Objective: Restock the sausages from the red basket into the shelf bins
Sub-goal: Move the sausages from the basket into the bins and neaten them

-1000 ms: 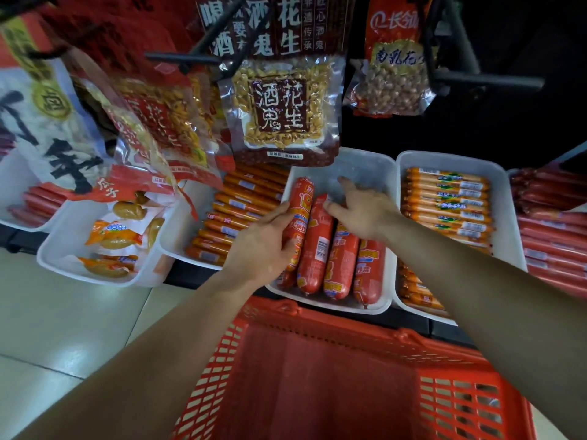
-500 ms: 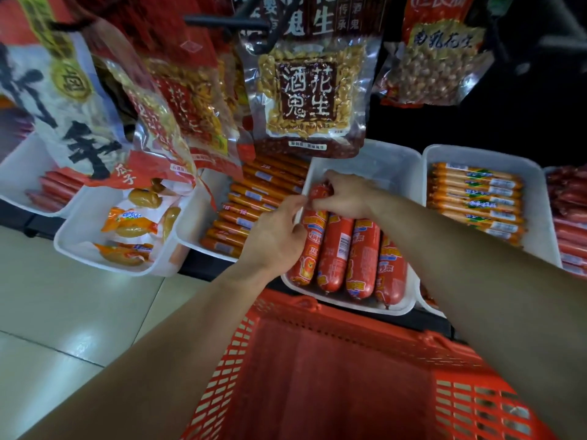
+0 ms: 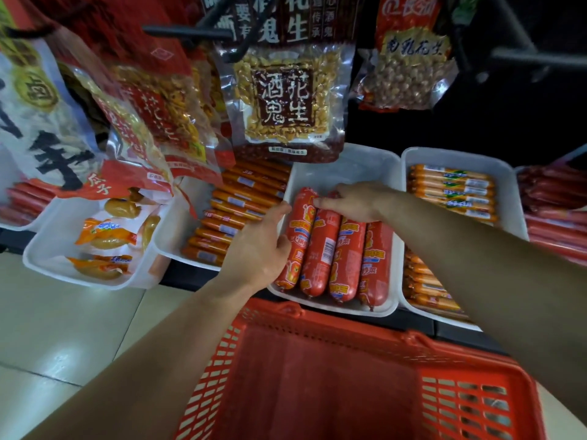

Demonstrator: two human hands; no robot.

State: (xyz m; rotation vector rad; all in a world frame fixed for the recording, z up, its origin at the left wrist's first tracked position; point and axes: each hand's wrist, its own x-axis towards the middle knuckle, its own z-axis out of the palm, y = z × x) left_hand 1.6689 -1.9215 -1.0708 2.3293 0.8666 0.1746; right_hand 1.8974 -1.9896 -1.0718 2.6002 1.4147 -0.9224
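Four fat sausages are now lying aligned in the white bin. I'm pressing my right hand flat on their tops, left hand fingers curled against the leftmost; red basket is looking empty.

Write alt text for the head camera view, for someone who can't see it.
Two bare hands, left hand and right hand, rest on four thick red sausages lying side by side in a white shelf bin. A red basket sits below; peanut bags hang above neighbouring bins of thinner sausages.
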